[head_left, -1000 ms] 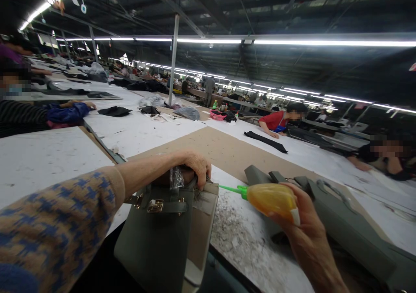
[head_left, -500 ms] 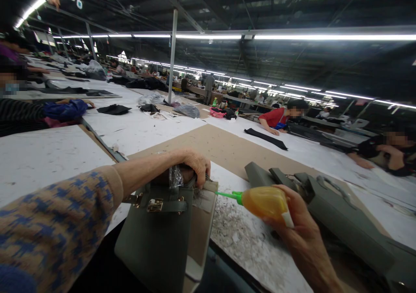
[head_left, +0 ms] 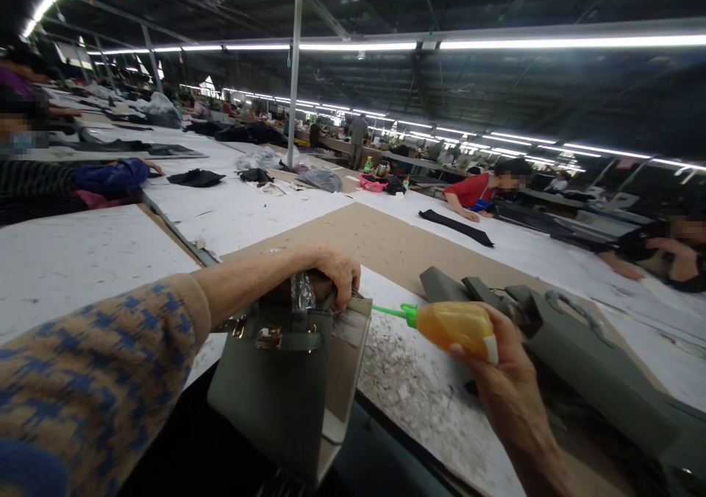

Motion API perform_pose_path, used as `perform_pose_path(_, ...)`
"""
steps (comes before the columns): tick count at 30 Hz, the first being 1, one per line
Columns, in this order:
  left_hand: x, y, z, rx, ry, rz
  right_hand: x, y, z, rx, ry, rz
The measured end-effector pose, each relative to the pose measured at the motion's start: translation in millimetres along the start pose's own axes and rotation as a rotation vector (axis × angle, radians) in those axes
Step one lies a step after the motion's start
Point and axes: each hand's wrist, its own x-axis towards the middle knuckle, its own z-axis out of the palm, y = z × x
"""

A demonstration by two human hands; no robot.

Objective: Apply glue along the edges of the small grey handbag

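A grey-green handbag with gold buckles stands tilted at the table's near edge, its side open on a beige inside. My left hand reaches over its top, fingers curled down and closed on the upper edge of the handbag; the fingertips are partly hidden. My right hand is wrapped round a squeeze bottle of amber liquid, held sideways. The bottle's thin green nozzle points left, its tip at or very near the top corner of the handbag's open side panel; contact is hard to tell.
More grey-green bags lie on the right. Glue-like scraps cover the white tabletop beside the handbag. A black strip lies farther off. Co-workers sit at the left and right, one in a red top. A metal post rises behind.
The bottle and my right hand have moved slightly up and right. The handbag has shifted a little to the right along with my left hand. The view has tilted slightly.
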Motion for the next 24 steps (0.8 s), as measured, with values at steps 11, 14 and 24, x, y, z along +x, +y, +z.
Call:
perform_pose_path(11,-1,3,-0.5,0.22,0.094,-0.015,1,-2,2,-0.03,-0.032,0.025)
perform_pose_path(14,-2,6,0.6,0.226,0.116,-0.027,-1,-4,4,-0.068,-0.073,0.032)
perform_pose_path(24,0,3,0.4,0.229,0.151,-0.02,-14,-1,5,-0.136,-0.133,0.041)
